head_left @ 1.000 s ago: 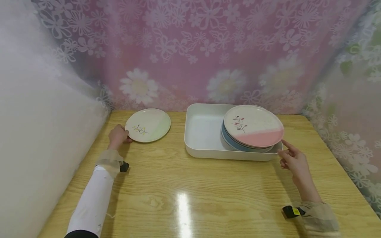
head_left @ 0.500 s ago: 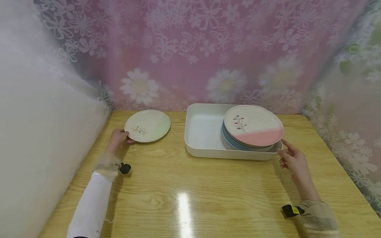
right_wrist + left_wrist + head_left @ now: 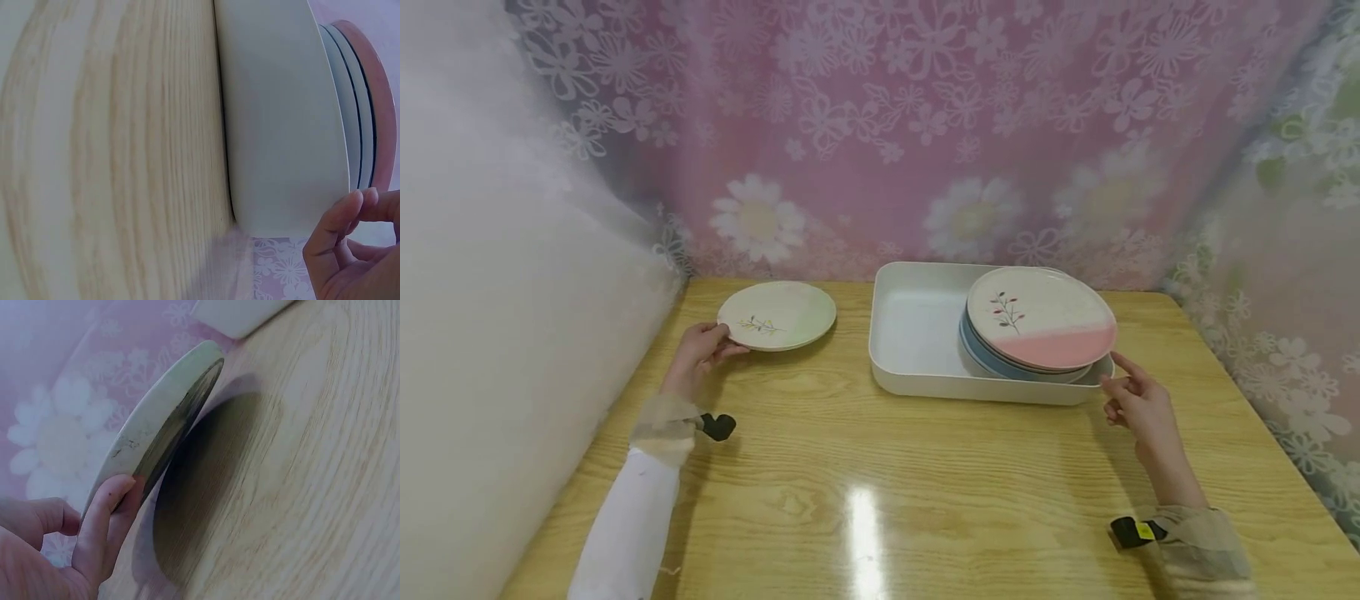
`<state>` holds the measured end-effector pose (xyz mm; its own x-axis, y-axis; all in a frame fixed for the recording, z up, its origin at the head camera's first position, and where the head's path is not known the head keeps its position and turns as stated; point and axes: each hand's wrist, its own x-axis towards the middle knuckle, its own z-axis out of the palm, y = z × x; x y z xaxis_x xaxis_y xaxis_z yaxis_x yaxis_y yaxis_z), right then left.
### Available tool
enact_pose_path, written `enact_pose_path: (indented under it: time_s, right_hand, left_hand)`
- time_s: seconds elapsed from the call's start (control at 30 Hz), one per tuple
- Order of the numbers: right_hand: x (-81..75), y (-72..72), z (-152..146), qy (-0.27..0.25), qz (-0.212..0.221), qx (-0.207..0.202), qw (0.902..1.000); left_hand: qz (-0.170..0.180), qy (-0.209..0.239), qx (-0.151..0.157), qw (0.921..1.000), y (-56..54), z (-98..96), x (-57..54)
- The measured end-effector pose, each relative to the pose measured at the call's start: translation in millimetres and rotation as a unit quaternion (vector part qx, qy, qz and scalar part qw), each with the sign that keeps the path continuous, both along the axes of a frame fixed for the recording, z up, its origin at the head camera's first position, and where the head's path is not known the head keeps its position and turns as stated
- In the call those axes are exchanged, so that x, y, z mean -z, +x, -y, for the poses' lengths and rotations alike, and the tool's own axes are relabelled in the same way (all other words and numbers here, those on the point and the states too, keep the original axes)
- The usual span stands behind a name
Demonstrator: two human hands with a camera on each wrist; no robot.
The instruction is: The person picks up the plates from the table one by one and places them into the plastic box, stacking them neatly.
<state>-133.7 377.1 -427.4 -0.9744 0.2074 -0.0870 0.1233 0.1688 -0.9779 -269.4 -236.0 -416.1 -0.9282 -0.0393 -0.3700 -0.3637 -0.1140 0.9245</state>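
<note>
My left hand (image 3: 700, 350) pinches the left edge of a round cream-and-green plate (image 3: 777, 315) with a small yellow sprig. In the left wrist view the plate (image 3: 156, 419) is raised off the table, its dark shadow under it. Thumb on top, fingers underneath. My right hand (image 3: 1142, 408) pinches the front right corner of a white rectangular bin (image 3: 917, 385); in the right wrist view the fingertips (image 3: 351, 201) are at the rim. Inside the bin's right part leans a stack of plates, the top one a cream-and-pink plate (image 3: 1037, 312) with a red sprig, over blue plates (image 3: 981, 354).
The bin's left part shows its bare white floor (image 3: 921, 321). A wooden table (image 3: 820, 467) lies under everything, with a pink flowered cloth (image 3: 865, 167) behind it and a pale wall (image 3: 512, 292) at the left.
The left hand has slid its fingers farther under the cream-and-green plate, which has tipped flatter and risen at its near edge. The right hand and bin stay nearly still.
</note>
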Motion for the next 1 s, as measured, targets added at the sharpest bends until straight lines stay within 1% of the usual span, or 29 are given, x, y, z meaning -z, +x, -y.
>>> enact_pose_path:
  time_s: [0.13,0.33,0.4,0.5,0.53,0.6,0.77,0.9,1.0]
  right_hand:
    - [-0.9,1.3,1,-0.006,-0.004,0.001,1.0]
    - [-4.7,6.4,5,-0.016,-0.006,0.011,0.9998]
    - [-6.2,8.9,6,-0.02,-0.01,0.023,0.9995]
    - [-9.1,12.9,9,-0.034,-0.029,0.048,0.9979]
    - [-10.4,14.1,10,-0.041,-0.038,0.058,0.9968]
    - [-13.4,16.3,13,-0.056,-0.059,0.073,0.9941]
    - [-21.5,18.3,24,-0.091,-0.108,0.097,0.9852]
    - [-28.2,17.9,37,-0.106,-0.136,0.115,0.9783]
    - [-33.6,17.6,48,-0.107,-0.159,0.114,0.9748]
  left_hand:
    - [-0.011,0.029,-0.017,0.9994,7.8,-3.1,-2.6]
    - [-0.025,0.032,-0.008,0.9992,23.2,-4.0,0.1]
    - [-0.033,0.038,-0.009,0.9987,28.1,-3.7,1.1]
    - [-0.037,0.044,-0.011,0.9983,34.1,-4.7,-0.5]
    - [-0.037,0.043,-0.012,0.9983,35.2,-5.7,-1.8]
    - [-0.041,0.056,-0.016,0.9974,36.6,-9.3,-5.3]
    - [-0.066,0.074,-0.019,0.9949,36.7,-24.7,-15.6]
    - [-0.082,0.065,0.001,0.9945,39.9,-38.4,-23.1]
    - [-0.085,0.064,0.024,0.9941,46.4,-48.5,-30.4]
